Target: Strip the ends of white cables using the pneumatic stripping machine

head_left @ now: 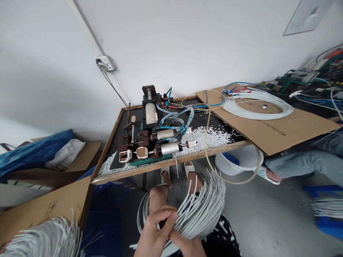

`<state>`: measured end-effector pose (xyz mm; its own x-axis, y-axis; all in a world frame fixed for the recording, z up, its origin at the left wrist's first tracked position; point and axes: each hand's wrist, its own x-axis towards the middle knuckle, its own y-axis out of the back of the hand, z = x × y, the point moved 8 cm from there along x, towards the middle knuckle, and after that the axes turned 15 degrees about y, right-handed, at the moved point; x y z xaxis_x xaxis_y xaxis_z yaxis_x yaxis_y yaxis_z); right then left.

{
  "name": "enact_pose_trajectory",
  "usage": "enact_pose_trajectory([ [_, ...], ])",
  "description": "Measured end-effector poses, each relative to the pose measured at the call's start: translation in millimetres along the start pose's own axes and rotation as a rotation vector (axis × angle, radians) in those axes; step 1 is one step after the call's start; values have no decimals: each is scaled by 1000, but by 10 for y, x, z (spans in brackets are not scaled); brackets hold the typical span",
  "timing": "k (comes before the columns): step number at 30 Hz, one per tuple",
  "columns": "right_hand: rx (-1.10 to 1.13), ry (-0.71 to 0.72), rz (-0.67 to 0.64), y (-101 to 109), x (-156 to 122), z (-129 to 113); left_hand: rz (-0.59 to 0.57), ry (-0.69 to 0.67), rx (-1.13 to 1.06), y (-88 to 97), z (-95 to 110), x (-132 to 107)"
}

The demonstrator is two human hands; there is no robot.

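At the bottom centre of the frame, my left hand (pixel 155 233) curls its fingers over a bundle of cut white wire lengths (pixel 195 210), thumb and fingers pinching a few strands out of it. My right hand (pixel 187 246) sits just under the bundle, mostly cut off by the lower edge; it seems closed on the stems, but I cannot tell for sure. The wires fan upward over my lap, springy and light, likely slick in their sheathing, so I judge the gathered base the surest place to hold. Above, a pneumatic wire-stripping jig (pixel 155 135) sits on the tabletop (pixel 160 165) amid white offcuts (pixel 211 137).
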<state>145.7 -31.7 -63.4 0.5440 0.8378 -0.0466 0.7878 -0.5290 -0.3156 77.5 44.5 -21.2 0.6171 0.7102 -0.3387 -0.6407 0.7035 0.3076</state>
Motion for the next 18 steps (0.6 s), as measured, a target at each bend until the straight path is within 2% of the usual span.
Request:
enact_pose_trajectory([
  [3, 107, -117, 29, -11, -55, 17, -9, 37, -43, -14, -35, -12],
  [6, 42, -176, 68, 51, -81, 6, 56, 67, -52, 23, -96, -25],
  [9, 119, -136, -18, -11, -42, -85, 106, 104, -58, 56, -156, -32],
  [11, 156, -96, -49, -33, -17, -132, 93, 105, -71, 47, -161, -31],
  [18, 111, -142, 49, 66, -92, 70, 90, 153, -155, 49, -227, -15],
])
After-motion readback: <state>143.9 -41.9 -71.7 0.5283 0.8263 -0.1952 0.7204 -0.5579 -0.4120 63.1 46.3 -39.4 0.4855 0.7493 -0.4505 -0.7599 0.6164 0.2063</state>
